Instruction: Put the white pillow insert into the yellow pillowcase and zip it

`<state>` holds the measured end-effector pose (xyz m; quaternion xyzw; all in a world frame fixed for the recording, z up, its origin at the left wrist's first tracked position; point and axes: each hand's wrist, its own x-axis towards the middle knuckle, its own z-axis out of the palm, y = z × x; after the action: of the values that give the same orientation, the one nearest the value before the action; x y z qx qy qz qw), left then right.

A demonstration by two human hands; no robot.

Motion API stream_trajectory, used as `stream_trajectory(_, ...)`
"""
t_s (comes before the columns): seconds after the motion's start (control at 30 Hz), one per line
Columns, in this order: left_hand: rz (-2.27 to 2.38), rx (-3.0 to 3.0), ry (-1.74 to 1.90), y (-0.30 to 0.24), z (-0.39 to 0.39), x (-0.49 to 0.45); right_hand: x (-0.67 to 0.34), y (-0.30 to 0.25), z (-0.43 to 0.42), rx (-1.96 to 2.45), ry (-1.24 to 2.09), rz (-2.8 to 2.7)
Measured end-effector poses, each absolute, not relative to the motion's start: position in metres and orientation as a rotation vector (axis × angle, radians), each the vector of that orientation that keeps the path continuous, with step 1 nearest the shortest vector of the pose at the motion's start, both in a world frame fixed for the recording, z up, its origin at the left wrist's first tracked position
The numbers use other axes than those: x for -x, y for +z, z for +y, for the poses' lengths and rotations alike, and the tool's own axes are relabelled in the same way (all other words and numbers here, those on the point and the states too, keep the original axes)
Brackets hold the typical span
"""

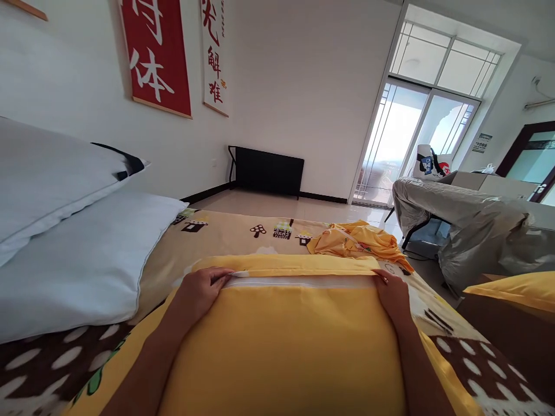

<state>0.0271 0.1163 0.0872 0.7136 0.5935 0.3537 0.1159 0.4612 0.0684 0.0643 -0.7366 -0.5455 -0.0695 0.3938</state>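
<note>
A yellow pillowcase [286, 341] lies spread in front of me on a patterned blanket. Across its far end runs an opening with a folded flap, and a strip of white pillow [299, 281] shows inside. My left hand [202, 294] pinches the left corner of the flap between thumb and fingers. At the right corner, my right hand [393, 293] grips the same edge in a pinch. The flap is stretched straight between both hands. Most of the white filling is hidden under the yellow cloth.
Two white pillows [87, 260] are stacked at the left. A crumpled yellow cloth [359, 242] lies on the blanket [234, 228] beyond my right hand. Another yellow piece [520, 289] sits at the right edge. Farther off stand plastic-covered furniture [468, 214] and a black folded frame [269, 172].
</note>
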Motion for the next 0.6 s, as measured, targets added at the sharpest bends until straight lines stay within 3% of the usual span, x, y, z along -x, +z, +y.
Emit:
stream_trajectory(0.23, 1.756, -2.116, 1.725, 0.111, 0.088, -0.054, -0.436, 0.081, 0.056, 1.375, -0.04, -1.003)
stream_trajectory(0.43, 1.842, -1.864, 2.662, 0.17, 0.08, -0.067, -0.415, 0.138, 0.042, 0.932, -0.692, -0.631)
stream_trajectory(0.5, 1.821, -1.875, 2.656, 0.171, 0.084, -0.062, -0.422, 0.138, 0.043, 0.942, -0.732, -0.695)
stream_trajectory(0.6, 1.777, -2.067, 2.366, 0.141, 0.093, -0.052, -0.436, 0.107, 0.05, 1.077, -0.597, -0.991)
